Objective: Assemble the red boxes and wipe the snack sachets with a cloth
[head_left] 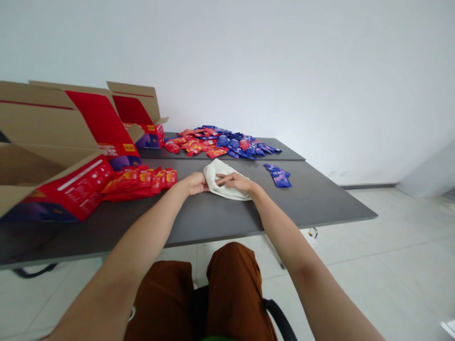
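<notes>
A white cloth bag (220,175) lies on the dark grey table (320,199) in front of me. My left hand (195,183) is closed on the bag's left edge. My right hand (234,181) rests on top of the bag with its fingers pinched on the fabric. A row of red packets (140,182) lies just left of my left hand. A few blue packets (279,175) lie to the right of my right hand.
Open cardboard boxes with red printing stand at the left (53,156) and at the back left (142,116). A heap of red and blue packets (220,142) covers the far middle of the table. White tiled floor (391,255) lies to the right.
</notes>
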